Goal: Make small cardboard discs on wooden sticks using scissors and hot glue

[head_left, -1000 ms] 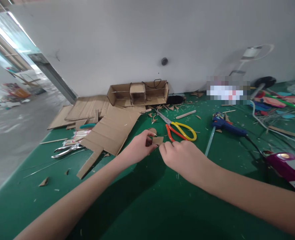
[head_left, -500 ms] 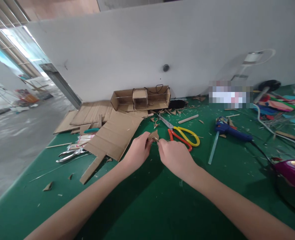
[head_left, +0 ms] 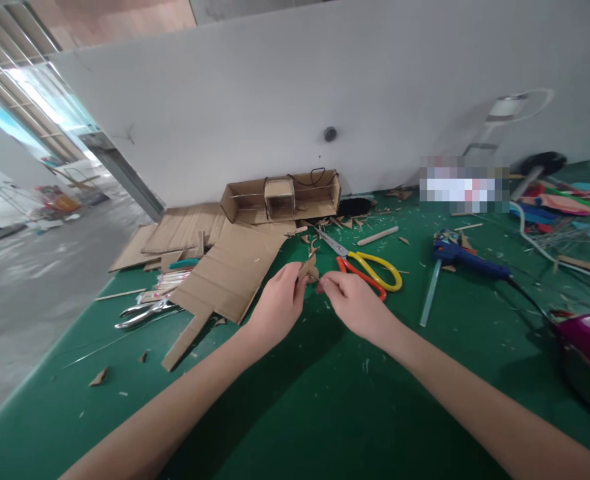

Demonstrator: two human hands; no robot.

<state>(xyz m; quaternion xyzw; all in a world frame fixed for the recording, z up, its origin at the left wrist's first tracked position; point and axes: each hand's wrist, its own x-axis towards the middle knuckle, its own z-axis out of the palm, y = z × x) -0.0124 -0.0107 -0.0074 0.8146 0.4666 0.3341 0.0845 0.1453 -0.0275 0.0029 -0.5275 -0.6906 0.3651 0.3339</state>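
My left hand (head_left: pixel 281 297) pinches a small brown cardboard piece (head_left: pixel 309 269) over the green table. Close on its right, my right hand (head_left: pixel 351 299) has thumb and forefinger pressed together at the edge of that piece; whether anything tiny sits between them is too small to make out. Just beyond my right hand lie scissors (head_left: pixel 343 252) with one yellow and one red handle. A flat cardboard sheet (head_left: pixel 235 267) rests left of my left hand. Behind stands a long open cardboard box (head_left: pixel 245 200) with a small boxed section in its middle.
Silver pliers (head_left: pixel 145 312) and a cardboard strip (head_left: pixel 189 339) lie at the left. On the right are a blue glue gun (head_left: pixel 467 259) with a clear stick, its cord, and a magenta object (head_left: pixel 587 340). A white wall (head_left: pixel 255 100) closes the back; cardboard scraps litter the table.
My right hand has drawn slightly away from my left, and its fingers have shifted. The cardboard piece has turned a little in my left hand. The view has moved slightly.
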